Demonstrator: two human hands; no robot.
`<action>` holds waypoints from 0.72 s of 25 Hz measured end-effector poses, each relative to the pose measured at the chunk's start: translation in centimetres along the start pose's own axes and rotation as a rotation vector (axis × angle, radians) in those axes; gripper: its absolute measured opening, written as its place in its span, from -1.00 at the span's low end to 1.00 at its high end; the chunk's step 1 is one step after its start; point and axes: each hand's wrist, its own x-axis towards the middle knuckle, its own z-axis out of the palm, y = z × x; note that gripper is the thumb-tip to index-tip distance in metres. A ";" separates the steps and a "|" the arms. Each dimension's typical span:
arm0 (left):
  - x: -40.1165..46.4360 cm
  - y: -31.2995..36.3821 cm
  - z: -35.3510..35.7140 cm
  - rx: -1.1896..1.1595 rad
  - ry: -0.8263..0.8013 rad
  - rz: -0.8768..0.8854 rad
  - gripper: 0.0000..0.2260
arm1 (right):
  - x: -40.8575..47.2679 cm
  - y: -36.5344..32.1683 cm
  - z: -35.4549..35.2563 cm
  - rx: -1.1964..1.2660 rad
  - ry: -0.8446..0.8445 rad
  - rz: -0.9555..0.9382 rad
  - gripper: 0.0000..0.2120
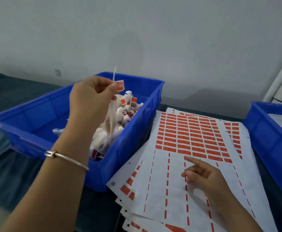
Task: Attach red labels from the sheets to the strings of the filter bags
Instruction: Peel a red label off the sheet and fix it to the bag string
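My left hand (93, 96) is raised over the big blue bin (133, 148) and pinches a red label (120, 85) folded on a white string. A white filter bag (111, 118) dangles from that hand above the pile of labelled filter bags (120, 114) in the bin. My right hand (202, 174) hovers low over the top label sheet (192, 136), index finger stretched toward the nearest row of red labels, the other fingers loosely curled, holding nothing. The near half of that sheet is stripped of labels.
More label sheets (153, 221) lie stacked under the top one, spilling toward me. A second blue bin (274, 141) with white material stands at the right edge. Everything rests on a dark tabletop (11, 173) against a pale wall.
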 end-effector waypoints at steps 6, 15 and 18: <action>2.0 -5.0 -0.5 0.383 -0.084 -0.271 -0.92 | 0.1 0.3 0.2 -0.068 -0.018 0.058 -0.70; -3.7 -2.6 8.8 0.246 -0.349 -0.092 -0.90 | 0.4 -2.9 0.8 -0.029 0.158 0.128 -0.89; -8.4 -2.2 14.9 0.211 -0.651 -0.174 -0.95 | 1.3 -6.7 -2.4 -0.089 0.310 0.033 -0.90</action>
